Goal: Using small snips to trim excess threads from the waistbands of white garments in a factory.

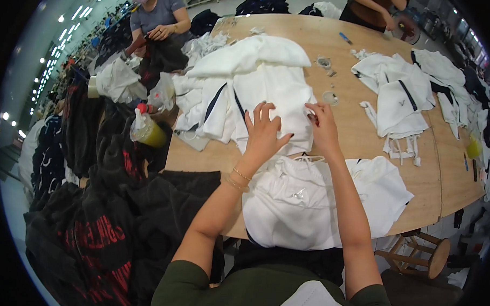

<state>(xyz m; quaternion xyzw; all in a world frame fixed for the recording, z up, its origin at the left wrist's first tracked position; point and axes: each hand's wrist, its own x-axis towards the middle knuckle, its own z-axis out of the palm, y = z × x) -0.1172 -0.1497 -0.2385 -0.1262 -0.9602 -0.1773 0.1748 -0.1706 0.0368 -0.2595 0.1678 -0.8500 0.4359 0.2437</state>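
A white garment (pixel 272 90) with dark navy stripes lies in front of me on the wooden table. My left hand (pixel 265 132) rests over its near part, fingers spread and slightly bent, with nothing held in them. At the garment's right edge is my right hand (pixel 324 123), its fingers curled together. Something small and dark shows at those fingertips, too small to name. Closer to my body, a white drawstring garment (pixel 290 200) hangs over the table's front edge beneath my forearms.
Dark clothing with red lettering (pixel 96 233) is heaped at the left, beside a cup of yellow-green drink (pixel 149 133). More white garments (pixel 397 96) lie at the right. A blue pen-like object (pixel 345 38) is farther back. A wooden stool (pixel 421 255) stands lower right. Two people work across the table.
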